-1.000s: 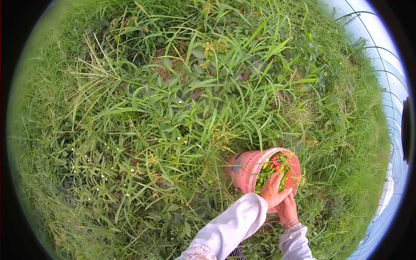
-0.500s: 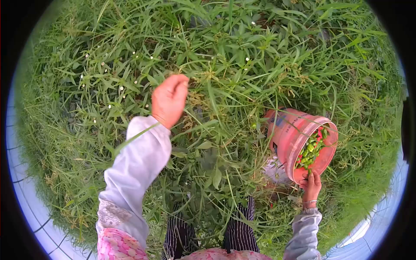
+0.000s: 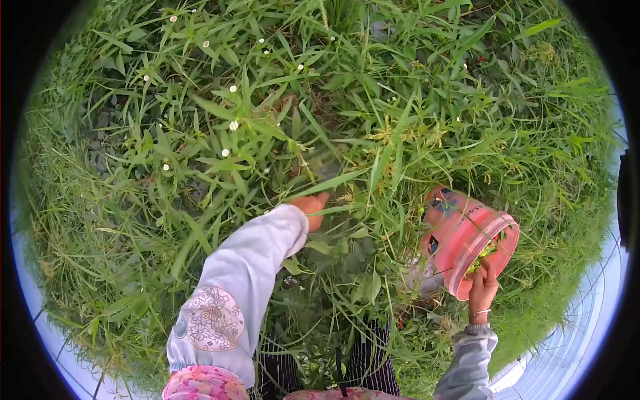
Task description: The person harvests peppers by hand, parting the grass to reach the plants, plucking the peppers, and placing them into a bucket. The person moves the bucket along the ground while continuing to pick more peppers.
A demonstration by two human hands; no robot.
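My left hand [image 3: 312, 208] is down among the grass and leafy stems in front of my body. Blades and leaves cover its fingers, so I cannot see what it touches. To the right, my right hand [image 3: 485, 290] grips the lower rim of a pink plastic bucket [image 3: 467, 230], with fingers reaching over the edge. The bucket is tipped with its mouth facing right. Green peppers [image 3: 490, 252] show inside it, partly hidden by the wall and fingers.
Tall grass [image 3: 393, 153] and weeds with small white flowers [image 3: 233, 125] surround me on every side. My striped trousers [image 3: 370, 360] show among plants at the bottom. A pale patch [image 3: 423, 275] lies beside the bucket.
My left hand has gone down and to the right into the plants. The bucket has turned, so fewer peppers show, and my right hand reaches further over its rim.
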